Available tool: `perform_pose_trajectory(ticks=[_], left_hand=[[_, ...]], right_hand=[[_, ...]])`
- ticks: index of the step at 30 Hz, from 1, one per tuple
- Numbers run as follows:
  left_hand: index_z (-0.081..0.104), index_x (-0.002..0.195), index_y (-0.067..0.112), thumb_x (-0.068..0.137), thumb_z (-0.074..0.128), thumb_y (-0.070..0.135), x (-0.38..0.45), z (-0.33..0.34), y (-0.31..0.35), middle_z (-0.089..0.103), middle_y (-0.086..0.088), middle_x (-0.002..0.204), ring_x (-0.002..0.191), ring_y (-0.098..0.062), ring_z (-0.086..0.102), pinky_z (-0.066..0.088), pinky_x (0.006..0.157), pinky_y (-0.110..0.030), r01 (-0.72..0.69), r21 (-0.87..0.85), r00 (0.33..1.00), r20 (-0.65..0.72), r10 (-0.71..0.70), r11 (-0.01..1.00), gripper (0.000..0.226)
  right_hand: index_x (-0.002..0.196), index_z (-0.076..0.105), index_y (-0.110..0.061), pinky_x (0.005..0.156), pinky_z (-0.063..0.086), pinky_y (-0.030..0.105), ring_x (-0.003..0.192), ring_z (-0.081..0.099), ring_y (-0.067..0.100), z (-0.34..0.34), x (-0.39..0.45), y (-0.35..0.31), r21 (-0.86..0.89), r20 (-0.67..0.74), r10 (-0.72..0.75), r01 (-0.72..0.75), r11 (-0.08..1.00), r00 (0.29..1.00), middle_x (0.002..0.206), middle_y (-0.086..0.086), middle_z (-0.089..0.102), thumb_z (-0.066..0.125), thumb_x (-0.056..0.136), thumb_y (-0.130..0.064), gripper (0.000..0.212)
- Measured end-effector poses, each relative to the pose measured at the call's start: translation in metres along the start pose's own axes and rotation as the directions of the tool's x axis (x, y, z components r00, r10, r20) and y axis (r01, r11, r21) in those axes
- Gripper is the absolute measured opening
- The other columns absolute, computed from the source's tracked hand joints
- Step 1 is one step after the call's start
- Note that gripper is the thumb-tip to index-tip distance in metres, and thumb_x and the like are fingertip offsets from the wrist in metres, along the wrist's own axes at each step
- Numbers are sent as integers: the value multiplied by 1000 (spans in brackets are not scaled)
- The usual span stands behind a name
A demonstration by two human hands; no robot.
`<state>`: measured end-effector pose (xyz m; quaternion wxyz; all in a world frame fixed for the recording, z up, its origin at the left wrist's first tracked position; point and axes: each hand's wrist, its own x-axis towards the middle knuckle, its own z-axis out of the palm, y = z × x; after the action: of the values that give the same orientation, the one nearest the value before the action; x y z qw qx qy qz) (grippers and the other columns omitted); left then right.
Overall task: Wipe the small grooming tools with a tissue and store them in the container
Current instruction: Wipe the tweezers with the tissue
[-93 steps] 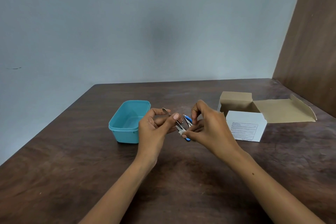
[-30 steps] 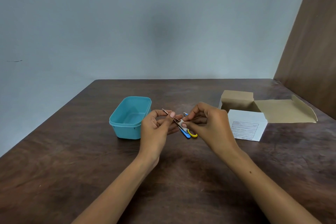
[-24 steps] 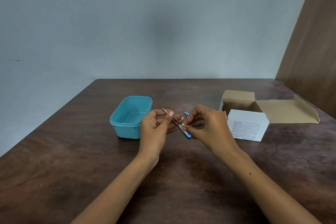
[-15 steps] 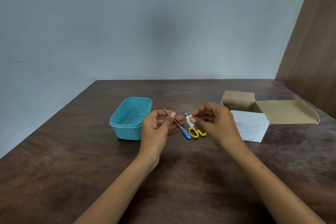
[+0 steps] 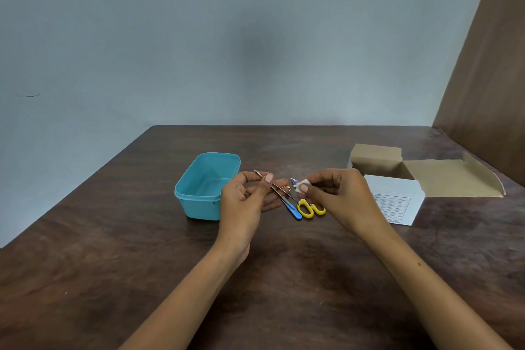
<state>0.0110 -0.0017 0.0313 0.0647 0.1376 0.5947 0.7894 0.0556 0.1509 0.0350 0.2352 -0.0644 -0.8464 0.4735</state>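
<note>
My left hand [image 5: 247,202] pinches thin metal tweezers [image 5: 277,188] between thumb and fingers, tips slanting down to the right. My right hand [image 5: 338,196] grips a small wad of white tissue [image 5: 300,186], a short gap from the tweezers' tip. On the table between my hands lie small yellow-handled scissors [image 5: 309,209] and a blue-handled tool [image 5: 292,209]. Another small blue-and-silver tool [image 5: 294,179] peeks out behind the tissue. The open teal container [image 5: 199,202] stands just left of my left hand, with nothing visible inside it.
An open cardboard box [image 5: 397,193] with a white labelled front and its flap spread right stands at the right. The dark wooden table [image 5: 142,264] reaches a grey wall at the back, and a brown wooden panel [image 5: 488,88] rises at the far right.
My right hand has drawn the tissue off the tweezers and moved right, uncovering the yellow scissors. My left hand has kept the tweezers in place.
</note>
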Motion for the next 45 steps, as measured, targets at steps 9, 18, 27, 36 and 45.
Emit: perform_pose_trajectory(ticks=[9,18,27,36,45], left_hand=[[58,94,6,92,55,11,-1,1,-1,76,0,78,76,-10,73,57,63,-19,-10,13,1000,17,10,1000,6],[59,94,9,92,56,13,3,-1,-5,76,-3,82,83,-13,73,59,67,-23,-3,52,1000,-21,5,999,5],[60,94,7,91,57,11,2,-1,-8,75,-13,89,83,-22,73,59,72,-28,6,46,1000,22,-7,999,6],[60,100,-3,91,59,12,1,0,-12,74,-16,86,77,-21,73,59,70,-30,44,87,998,36,-47,995,18],[62,98,1,91,58,13,3,-1,-9,75,-11,86,80,-19,73,60,72,-28,57,56,998,22,-58,997,14]], right_hand=[[82,75,-19,65,51,10,73,66,-2,8,-6,-2,-151,-28,-148,142,978,989,75,-9,72,76,76,-15,8],[82,77,-22,61,56,23,65,70,14,0,-4,-7,29,37,-38,37,999,999,71,-6,74,69,80,-8,16],[80,73,-12,67,57,17,68,70,4,6,-7,-5,13,70,-75,74,997,995,73,-2,73,84,65,-10,18],[74,70,-9,62,57,21,60,68,4,12,-9,-4,-69,11,-155,156,985,988,67,0,72,78,67,-1,13],[70,62,-12,60,56,19,60,66,3,9,-10,-6,-152,52,-199,205,967,979,64,-8,67,77,63,-1,20]])
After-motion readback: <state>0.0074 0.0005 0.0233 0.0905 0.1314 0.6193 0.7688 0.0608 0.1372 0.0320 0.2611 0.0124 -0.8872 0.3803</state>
